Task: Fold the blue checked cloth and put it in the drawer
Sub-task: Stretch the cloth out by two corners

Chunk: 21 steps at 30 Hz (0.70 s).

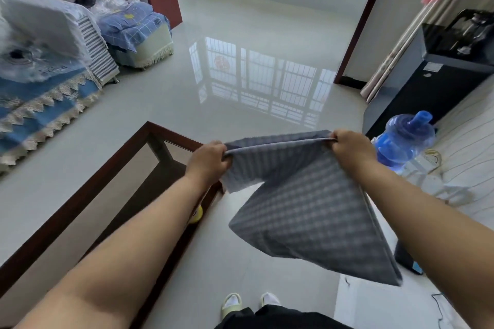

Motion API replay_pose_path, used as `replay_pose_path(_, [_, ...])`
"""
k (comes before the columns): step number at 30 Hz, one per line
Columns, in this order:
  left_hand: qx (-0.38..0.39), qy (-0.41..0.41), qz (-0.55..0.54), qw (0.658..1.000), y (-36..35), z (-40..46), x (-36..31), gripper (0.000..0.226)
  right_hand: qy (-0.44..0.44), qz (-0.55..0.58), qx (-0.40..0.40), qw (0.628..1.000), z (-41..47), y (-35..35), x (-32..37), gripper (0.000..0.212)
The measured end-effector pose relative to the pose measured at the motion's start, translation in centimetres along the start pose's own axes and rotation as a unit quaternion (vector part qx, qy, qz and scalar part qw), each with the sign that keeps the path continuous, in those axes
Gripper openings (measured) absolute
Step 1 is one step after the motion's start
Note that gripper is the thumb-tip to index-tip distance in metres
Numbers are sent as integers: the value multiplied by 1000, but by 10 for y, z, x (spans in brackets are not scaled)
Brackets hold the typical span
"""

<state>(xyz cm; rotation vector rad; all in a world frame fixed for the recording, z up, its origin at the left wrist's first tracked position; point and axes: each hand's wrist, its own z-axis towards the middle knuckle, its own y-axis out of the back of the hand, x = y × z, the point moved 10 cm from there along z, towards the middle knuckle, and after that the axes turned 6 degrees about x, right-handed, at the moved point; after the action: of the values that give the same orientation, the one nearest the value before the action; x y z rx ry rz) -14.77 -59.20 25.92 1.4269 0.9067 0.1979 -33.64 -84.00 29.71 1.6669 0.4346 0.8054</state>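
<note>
At the bottom centre of the frame the person's feet stand on the pale tiled floor (254, 88). Above them, right of centre, the blue checked cloth (307, 211) hangs in the air, already doubled, its top edge stretched between both hands and its loose lower corner drooping toward the lower right. The left hand (209, 161) pinches the left end, fingers curled tight round the hem; the right hand (350, 148) pinches the right end likewise. The fabric looks thin, limp, grey-blue with a fine check. The layers could slip apart or the hanging corner sag crooked, since nothing supports it underneath. The glass-topped surface (80, 195) lies at left. Farther off, a blue water bottle (403, 139) sits at right. No drawer is visible.
</note>
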Motion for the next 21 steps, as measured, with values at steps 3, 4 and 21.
replay_pose_path(3, [56, -57, 65, 995, 26, 2, -12, 16, 19, 0, 23, 1000, -6, -24, -4, 25])
replay_pose_path(4, [74, -60, 74, 993, 29, 2, -13, 14, 21, 4, 29, 999, -6, -30, -4, 26])
replay_pose_path(21, [75, -4, -21, 997, -30, -9, -16, 18, 40, 27, -22, 999, -2, 2, 20, 25])
